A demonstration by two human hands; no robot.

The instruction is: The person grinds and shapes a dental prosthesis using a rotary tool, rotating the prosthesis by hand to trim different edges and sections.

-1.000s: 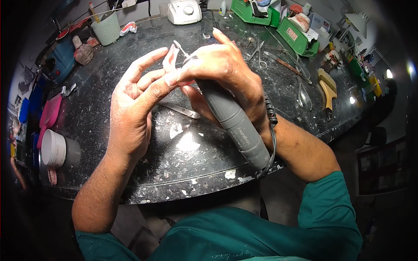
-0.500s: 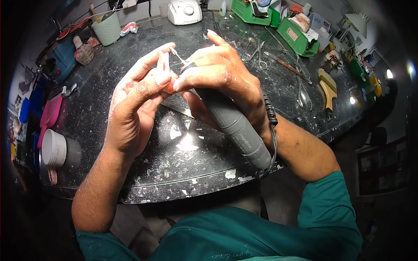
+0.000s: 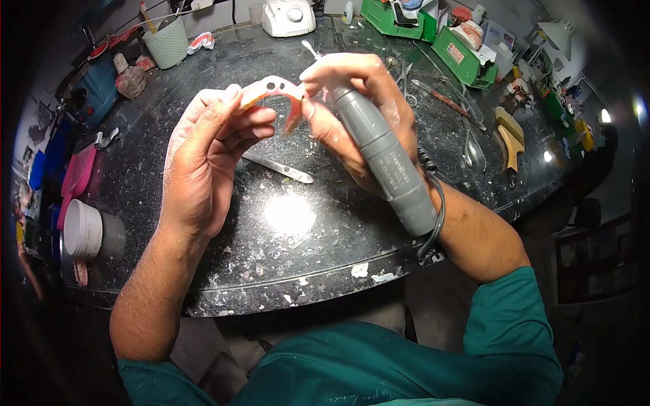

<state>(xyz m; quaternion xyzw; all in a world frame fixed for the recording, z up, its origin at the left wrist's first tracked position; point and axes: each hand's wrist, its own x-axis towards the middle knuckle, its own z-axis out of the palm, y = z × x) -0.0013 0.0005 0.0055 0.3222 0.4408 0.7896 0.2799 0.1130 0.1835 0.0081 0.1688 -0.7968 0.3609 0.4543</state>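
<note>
Head view: left hand (image 3: 202,157), fingers half-curled, pinches the denture (image 3: 261,91); right hand (image 3: 394,98), fingers curled round, grips the drill (image 3: 386,154)

Green bins (image 3: 484,78) stood at the far right of a speckled black surface (image 3: 257,264), near a brown-handled tool (image 3: 440,95) and a flat wooden brush (image 3: 511,145), while a pale basket (image 3: 167,51) rose at far left and a white tub (image 3: 83,230) sat at near left.

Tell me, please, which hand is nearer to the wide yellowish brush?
Right. The right hand, holding the grey handpiece, is left of the brush. The left hand, holding the pink arch-shaped piece, is farther left.
</note>
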